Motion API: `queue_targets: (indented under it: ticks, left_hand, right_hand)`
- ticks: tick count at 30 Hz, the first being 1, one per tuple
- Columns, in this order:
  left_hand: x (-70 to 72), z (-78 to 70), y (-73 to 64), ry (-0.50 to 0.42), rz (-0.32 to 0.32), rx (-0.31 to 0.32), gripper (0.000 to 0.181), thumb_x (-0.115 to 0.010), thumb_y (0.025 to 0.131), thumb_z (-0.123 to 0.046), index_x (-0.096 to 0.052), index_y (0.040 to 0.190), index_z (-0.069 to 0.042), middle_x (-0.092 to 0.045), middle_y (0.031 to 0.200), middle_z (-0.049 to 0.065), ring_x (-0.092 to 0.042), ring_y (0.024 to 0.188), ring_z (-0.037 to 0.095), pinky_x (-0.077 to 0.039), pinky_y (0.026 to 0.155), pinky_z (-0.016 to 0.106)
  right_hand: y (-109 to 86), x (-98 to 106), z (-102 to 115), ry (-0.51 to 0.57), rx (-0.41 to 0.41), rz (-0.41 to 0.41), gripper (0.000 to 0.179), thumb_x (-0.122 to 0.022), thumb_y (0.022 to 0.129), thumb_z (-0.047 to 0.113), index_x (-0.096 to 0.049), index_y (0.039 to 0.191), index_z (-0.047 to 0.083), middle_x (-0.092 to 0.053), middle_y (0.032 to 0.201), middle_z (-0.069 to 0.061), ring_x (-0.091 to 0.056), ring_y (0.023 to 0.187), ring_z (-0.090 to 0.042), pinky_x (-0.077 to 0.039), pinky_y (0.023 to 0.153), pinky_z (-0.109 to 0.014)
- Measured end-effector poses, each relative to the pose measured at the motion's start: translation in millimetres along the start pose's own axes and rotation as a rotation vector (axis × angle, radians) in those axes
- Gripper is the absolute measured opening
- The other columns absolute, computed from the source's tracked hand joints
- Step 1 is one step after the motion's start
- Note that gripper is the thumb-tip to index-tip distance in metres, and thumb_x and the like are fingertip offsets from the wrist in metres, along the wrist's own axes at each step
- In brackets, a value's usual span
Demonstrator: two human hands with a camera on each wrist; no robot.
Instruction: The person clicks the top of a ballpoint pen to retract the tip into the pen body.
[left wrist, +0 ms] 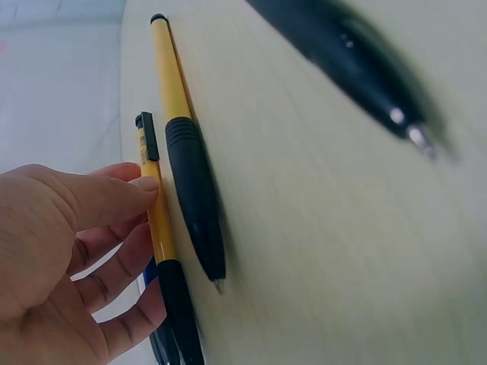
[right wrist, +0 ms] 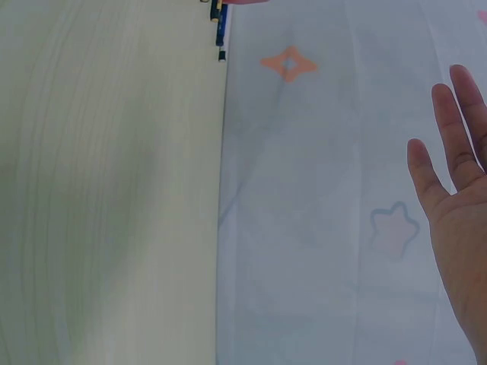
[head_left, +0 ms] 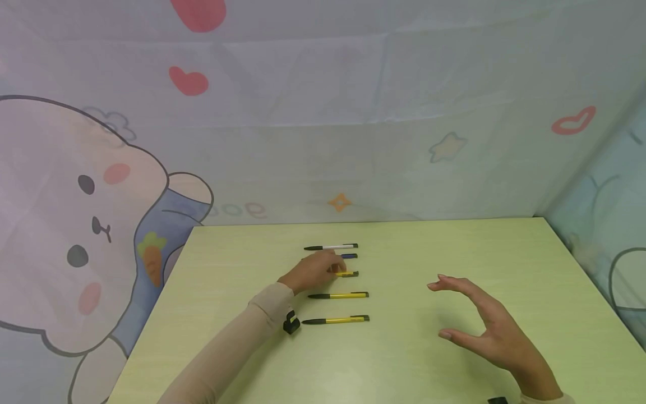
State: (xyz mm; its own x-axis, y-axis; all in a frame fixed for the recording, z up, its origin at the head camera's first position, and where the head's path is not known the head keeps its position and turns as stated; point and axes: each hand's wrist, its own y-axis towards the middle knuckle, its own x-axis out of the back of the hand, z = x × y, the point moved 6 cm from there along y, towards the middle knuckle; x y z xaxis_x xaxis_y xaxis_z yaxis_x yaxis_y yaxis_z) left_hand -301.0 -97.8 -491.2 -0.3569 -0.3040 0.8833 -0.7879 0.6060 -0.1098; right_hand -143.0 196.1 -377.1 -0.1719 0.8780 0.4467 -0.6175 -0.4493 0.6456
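Observation:
My left hand (head_left: 313, 270) pinches a yellow pen (left wrist: 162, 236) with a black grip, thumb on the near side of the barrel and fingers behind it. Part of that pen is hidden by the hand in the head view. Just beyond it lies a blue pen (head_left: 349, 256), partly covered by the same hand, and farther back a white pen (head_left: 340, 247) with a black grip. Two more yellow pens, one (head_left: 345, 295) nearer and another (head_left: 348, 320) nearest me, lie roughly parallel. My right hand (head_left: 492, 331) hovers over the right side, thumb and fingers spread, holding nothing.
The pens form a column on a pale yellow-green table (head_left: 419, 241). Behind its back edge hangs a printed cloth (head_left: 323, 163) with hearts, stars and a cartoon animal. A small black device (head_left: 291, 322) sits at my left wrist.

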Motion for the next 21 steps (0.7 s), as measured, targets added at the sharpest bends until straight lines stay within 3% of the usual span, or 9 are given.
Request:
queue_targets:
  ticks: [21]
  left_hand:
    - [10.9, -15.7, -7.5, -0.038, -0.006, -0.025, 0.025, -0.061, 0.101, -0.008, -0.070, 0.124, -0.010, -0.067, 0.116, 0.002, -0.063, 0.106, 0.016, -0.054, 0.091, 0.030]
  right_hand:
    - [-1.0, 1.9, -0.9, 0.027, -0.004, 0.000, 0.085, -0.083, 0.064, -0.015, -0.045, 0.140, -0.016, -0.065, 0.129, -0.012, -0.052, 0.132, -0.018, -0.033, 0.114, -0.021]
